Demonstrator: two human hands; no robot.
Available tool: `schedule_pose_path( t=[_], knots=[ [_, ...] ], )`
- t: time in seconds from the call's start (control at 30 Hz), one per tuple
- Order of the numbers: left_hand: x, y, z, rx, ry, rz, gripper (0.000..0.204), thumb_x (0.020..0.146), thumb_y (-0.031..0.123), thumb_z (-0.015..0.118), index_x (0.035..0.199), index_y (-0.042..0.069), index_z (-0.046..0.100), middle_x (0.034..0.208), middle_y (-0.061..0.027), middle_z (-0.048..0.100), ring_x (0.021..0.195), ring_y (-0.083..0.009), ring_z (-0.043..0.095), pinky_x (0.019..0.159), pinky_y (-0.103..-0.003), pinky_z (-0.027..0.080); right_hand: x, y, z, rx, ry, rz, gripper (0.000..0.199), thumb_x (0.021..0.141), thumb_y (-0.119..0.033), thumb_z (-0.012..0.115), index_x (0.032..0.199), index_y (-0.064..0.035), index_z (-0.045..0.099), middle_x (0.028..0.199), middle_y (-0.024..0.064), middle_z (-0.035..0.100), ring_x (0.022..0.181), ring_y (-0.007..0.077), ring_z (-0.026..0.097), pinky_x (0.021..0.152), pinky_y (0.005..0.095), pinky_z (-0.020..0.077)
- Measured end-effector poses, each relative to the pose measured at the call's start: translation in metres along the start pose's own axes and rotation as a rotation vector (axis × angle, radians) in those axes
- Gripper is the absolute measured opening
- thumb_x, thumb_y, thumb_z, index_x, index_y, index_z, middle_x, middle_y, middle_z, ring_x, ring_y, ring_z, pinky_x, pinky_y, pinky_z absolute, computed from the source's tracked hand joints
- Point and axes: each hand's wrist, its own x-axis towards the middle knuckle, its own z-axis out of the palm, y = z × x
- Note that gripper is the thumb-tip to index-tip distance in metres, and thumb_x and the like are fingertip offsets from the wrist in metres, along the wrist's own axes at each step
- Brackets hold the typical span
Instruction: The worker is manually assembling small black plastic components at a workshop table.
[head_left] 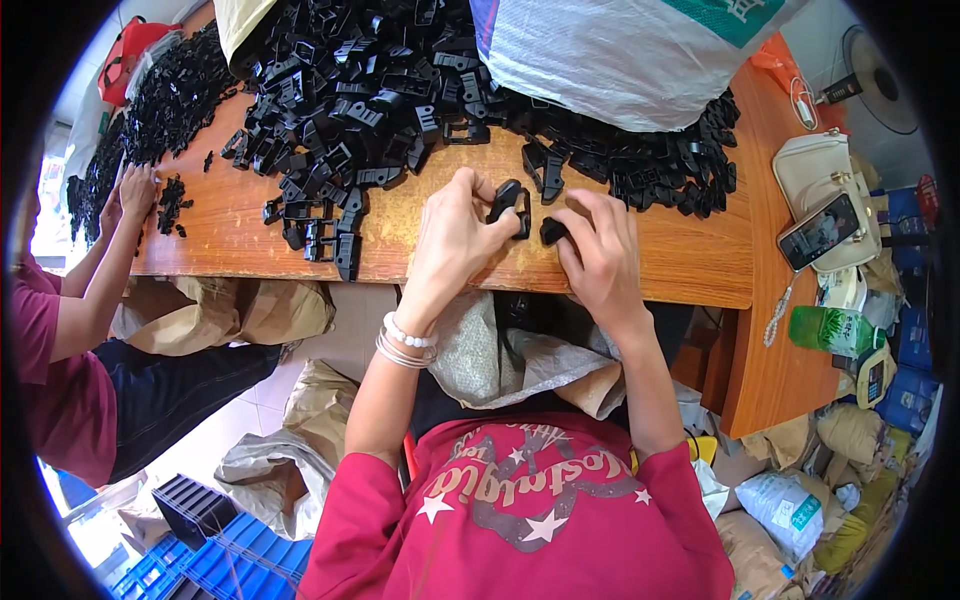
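Observation:
My left hand [458, 228] is closed on a black plastic part [512, 203], a small frame-like piece held upright just above the table's front edge. A smaller black plastic piece [552, 231] is pinched between the thumb and fingers of my right hand [603, 250]. The two pieces are apart, with a narrow gap between them. Just beyond my hands another black part [544, 168] lies on the wooden table [685, 250]. A large heap of similar black parts [370, 95] spreads behind my left hand, and a second heap [660, 170] lies behind my right.
A white woven sack [610, 65] rests at the back over the parts. On the right are a cream handbag [800, 165], a phone [818, 232] and a green bottle [835, 331]. To the left a co-worker's hands [135, 190] touch another black heap. An open sack [470, 350] lies on my lap.

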Motion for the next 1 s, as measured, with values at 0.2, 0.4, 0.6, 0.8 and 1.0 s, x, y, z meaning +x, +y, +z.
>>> schedule_pose_path(
  t=[0.2, 0.4, 0.6, 0.8, 1.0],
  knots=[
    [-0.003, -0.013, -0.004, -0.49, -0.217, -0.115, 0.03, 0.081, 0.011, 0.072, 0.101, -0.004, 0.055, 0.07, -0.004, 0.06, 0.057, -0.0065, 0.055, 0.047, -0.023, 0.043, -0.006, -0.01, 0.004, 0.298, -0.088, -0.055, 0.035, 0.072, -0.005, 0.07, 0.105, -0.0046, 0.057, 0.115, 0.0108, 0.061, 0.105, 0.0303, 0.054, 0.089, 0.0412, 0.0417],
    [-0.003, -0.031, -0.042, -0.638, -0.268, -0.18, 0.039, 0.083, 0.003, 0.07, 0.117, -0.007, 0.054, 0.076, -0.0045, 0.064, 0.056, -0.0066, 0.056, 0.049, -0.019, 0.046, 0.003, -0.006, 0.004, 0.303, -0.035, -0.028, 0.03, 0.075, -0.006, 0.071, 0.104, -0.0027, 0.06, 0.106, 0.0123, 0.063, 0.1, 0.03, 0.057, 0.085, 0.0402, 0.0431],
    [-0.042, -0.018, -0.028, -0.765, -0.256, -0.055, 0.036, 0.086, -0.007, 0.062, 0.12, -0.006, 0.052, 0.093, -0.0121, 0.069, 0.082, -0.0159, 0.069, 0.072, -0.025, 0.056, 0.001, -0.032, -0.002, 0.489, 0.095, 0.113, 0.031, 0.077, -0.004, 0.071, 0.108, 0.0004, 0.066, 0.098, 0.0138, 0.066, 0.09, 0.0298, 0.06, 0.078, 0.037, 0.0483],
    [-0.049, -0.005, -0.023, -0.655, -0.308, 0.011, 0.033, 0.089, -0.005, 0.06, 0.12, -0.006, 0.051, 0.085, -0.013, 0.069, 0.079, -0.0171, 0.07, 0.069, -0.025, 0.056, 0.003, -0.04, -0.01, 0.406, 0.082, 0.02, 0.031, 0.078, -0.002, 0.07, 0.108, 0.0004, 0.067, 0.098, 0.013, 0.067, 0.091, 0.0293, 0.062, 0.078, 0.0371, 0.0484],
    [-0.051, 0.0, -0.026, -0.618, -0.32, 0.031, 0.031, 0.089, -0.004, 0.059, 0.119, -0.008, 0.052, 0.083, -0.0118, 0.07, 0.078, -0.0168, 0.071, 0.069, -0.024, 0.056, 0.0, -0.042, -0.01, 0.44, 0.154, 0.023, 0.027, 0.076, 0.0, 0.071, 0.103, 0.0006, 0.069, 0.101, 0.0116, 0.067, 0.089, 0.0288, 0.062, 0.077, 0.0349, 0.0487]
  ],
)
